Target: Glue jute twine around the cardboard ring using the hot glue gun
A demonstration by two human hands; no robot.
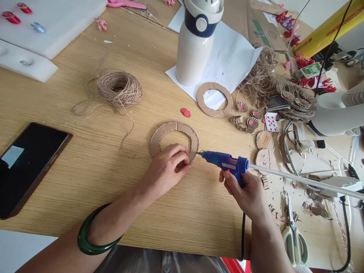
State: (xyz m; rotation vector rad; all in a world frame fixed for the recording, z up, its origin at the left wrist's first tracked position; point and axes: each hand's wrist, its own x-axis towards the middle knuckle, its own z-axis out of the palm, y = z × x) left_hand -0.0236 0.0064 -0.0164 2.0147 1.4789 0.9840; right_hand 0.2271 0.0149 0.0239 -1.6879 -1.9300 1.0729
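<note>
My left hand [169,168] has its fingers curled over the near edge of a cardboard ring [156,138], gripping it against the wooden table. In my right hand [247,191] is a blue hot glue gun [222,160] with a long clear glue stick [295,176] out of its back. Its nozzle tip is at the ring's right rim, right of my left fingers. Twine runs from a ball of jute twine [121,89] at the upper left towards the table's middle. My left hand covers the ring's near part.
Behind the ring stand a white bottle [195,49] and a second cardboard ring [201,99]. Red paper discs [185,112] lie between the rings. A phone [28,167] is at left. Cardboard scraps, twine and scissors [294,239] crowd the right. A black cord [243,235] hangs below the glue gun.
</note>
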